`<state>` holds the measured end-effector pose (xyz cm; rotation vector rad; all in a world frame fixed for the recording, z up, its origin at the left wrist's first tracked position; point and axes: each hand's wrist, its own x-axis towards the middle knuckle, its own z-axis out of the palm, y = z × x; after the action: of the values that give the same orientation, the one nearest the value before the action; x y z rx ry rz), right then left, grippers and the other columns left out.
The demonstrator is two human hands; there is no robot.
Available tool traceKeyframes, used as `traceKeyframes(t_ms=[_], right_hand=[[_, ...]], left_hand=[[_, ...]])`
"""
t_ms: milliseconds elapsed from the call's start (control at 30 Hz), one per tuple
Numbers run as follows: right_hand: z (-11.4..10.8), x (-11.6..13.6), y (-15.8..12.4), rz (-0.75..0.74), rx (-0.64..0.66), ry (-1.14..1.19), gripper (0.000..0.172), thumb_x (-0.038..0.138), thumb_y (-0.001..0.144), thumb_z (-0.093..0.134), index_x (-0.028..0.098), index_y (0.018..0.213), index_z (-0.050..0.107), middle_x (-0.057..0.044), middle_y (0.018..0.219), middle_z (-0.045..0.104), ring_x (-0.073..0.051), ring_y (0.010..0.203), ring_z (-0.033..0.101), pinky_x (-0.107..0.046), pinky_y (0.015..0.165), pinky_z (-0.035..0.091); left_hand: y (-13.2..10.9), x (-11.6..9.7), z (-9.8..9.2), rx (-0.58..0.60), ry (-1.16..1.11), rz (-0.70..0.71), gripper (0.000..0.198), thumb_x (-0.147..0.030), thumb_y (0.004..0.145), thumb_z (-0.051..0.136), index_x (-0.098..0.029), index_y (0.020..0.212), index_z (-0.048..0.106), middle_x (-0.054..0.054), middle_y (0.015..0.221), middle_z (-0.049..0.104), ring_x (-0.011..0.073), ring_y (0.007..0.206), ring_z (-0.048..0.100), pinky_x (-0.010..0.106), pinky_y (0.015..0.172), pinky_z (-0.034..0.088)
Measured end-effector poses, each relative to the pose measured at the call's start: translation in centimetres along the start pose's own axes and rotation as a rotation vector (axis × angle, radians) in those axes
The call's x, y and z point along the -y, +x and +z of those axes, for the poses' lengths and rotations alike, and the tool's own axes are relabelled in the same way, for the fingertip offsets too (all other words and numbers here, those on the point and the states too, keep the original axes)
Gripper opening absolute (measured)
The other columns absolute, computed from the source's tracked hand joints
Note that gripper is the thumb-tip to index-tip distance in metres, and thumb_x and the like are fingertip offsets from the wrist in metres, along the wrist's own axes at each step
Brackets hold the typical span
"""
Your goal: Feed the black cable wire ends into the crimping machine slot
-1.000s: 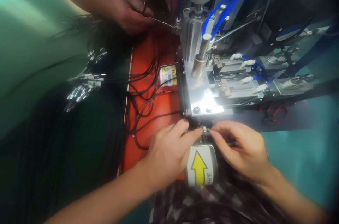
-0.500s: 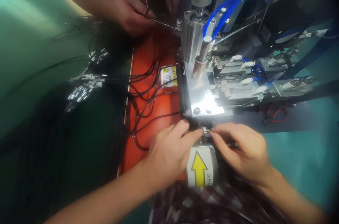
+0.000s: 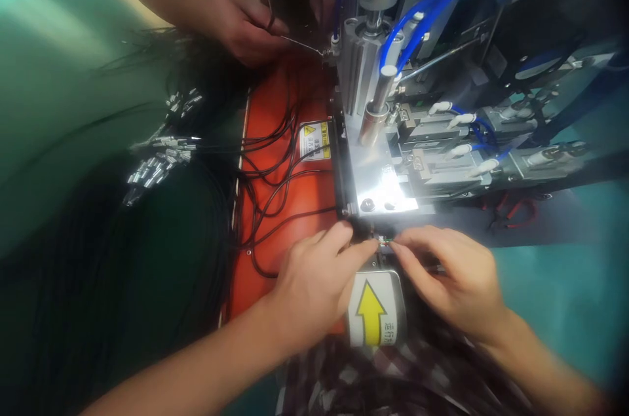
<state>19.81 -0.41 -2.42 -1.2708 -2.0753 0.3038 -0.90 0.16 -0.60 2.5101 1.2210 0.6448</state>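
Observation:
Thin coloured wires (image 3: pixel 386 241) show between the fingertips of my two hands, just below the machine's bright front plate (image 3: pixel 386 193). My left hand (image 3: pixel 317 275) is closed, its thumb and fingertip at the left end of the wires; a black cable (image 3: pixel 265 275) runs in under this hand, its end hidden. From the right, my right hand (image 3: pixel 455 275) pinches the other end of the wires between thumb and forefinger. A curved white label with a yellow arrow (image 3: pixel 371 311) sits right below the fingertips.
Several black cables cross the orange surface (image 3: pixel 268 121) beside a warning label (image 3: pixel 316 141). Bundles with silvery ends (image 3: pixel 157 164) lie to the left. Another person's hand (image 3: pixel 246 26) holds a thin metal tool at the back. Blue tubes (image 3: pixel 427 19) and cylinders rise; red-handled pliers (image 3: pixel 515 209) lie right.
The view has shifted very slightly. Both my hands keep their grip and their place below the machine plate; the other person's hand has hardly moved.

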Motion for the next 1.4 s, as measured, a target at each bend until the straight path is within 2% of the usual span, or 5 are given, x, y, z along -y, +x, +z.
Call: traceKeyframes(t_ms=[667, 867, 1067, 1300, 1400], right_hand=[[0.2, 0.9, 0.3, 0.566, 0.12, 0.394, 0.01, 0.027, 0.086, 0.06, 0.019, 0.08, 0.062, 0.002, 0.061, 0.06, -0.01, 0.051, 0.053, -0.02, 0.047, 0.043], [0.2, 1.5, 0.8, 0.526, 0.17, 0.359, 0.015, 0.027, 0.091, 0.052, 0.02, 0.08, 0.059, 0.001, 0.066, 0.059, -0.011, 0.055, 0.052, -0.02, 0.046, 0.041], [0.4, 0.8, 0.2, 0.365, 0.135, 0.25, 0.009, 0.024, 0.091, 0.052, 0.019, 0.086, 0.058, -0.002, 0.073, 0.063, -0.013, 0.062, 0.057, -0.02, 0.05, 0.044], [0.3, 0.3, -0.1, 0.506, 0.101, 0.33, 0.011, 0.025, 0.09, 0.056, 0.02, 0.081, 0.06, 0.001, 0.069, 0.062, -0.011, 0.056, 0.054, -0.02, 0.051, 0.045], [0.1, 0.7, -0.3, 0.481, 0.067, 0.303, 0.007, 0.024, 0.088, 0.057, 0.02, 0.086, 0.062, 0.001, 0.068, 0.062, -0.011, 0.054, 0.053, -0.02, 0.05, 0.044]], left_hand=[[0.2, 0.0, -0.1, -0.02, 0.021, 0.014, 0.033, -0.012, 0.09, 0.038, -0.016, 0.106, 0.068, 0.0, 0.069, 0.047, 0.0139, 0.059, 0.049, 0.023, 0.051, 0.039], [0.1, 0.0, 0.0, -0.015, 0.029, 0.006, 0.034, -0.014, 0.091, 0.038, -0.017, 0.107, 0.068, 0.001, 0.069, 0.048, 0.0141, 0.059, 0.049, 0.023, 0.051, 0.039], [0.1, 0.0, 0.0, -0.004, 0.002, 0.0, 0.034, -0.013, 0.09, 0.039, -0.016, 0.107, 0.068, 0.001, 0.07, 0.049, 0.0143, 0.059, 0.05, 0.024, 0.051, 0.039], [0.0, 0.0, 0.0, -0.013, 0.022, 0.004, 0.034, -0.014, 0.091, 0.037, -0.017, 0.106, 0.068, 0.001, 0.069, 0.048, 0.0141, 0.059, 0.05, 0.024, 0.051, 0.04], [0.0, -0.1, 0.0, -0.009, 0.026, 0.005, 0.033, -0.014, 0.091, 0.038, -0.018, 0.106, 0.067, 0.0, 0.069, 0.047, 0.0136, 0.059, 0.049, 0.023, 0.051, 0.04]])
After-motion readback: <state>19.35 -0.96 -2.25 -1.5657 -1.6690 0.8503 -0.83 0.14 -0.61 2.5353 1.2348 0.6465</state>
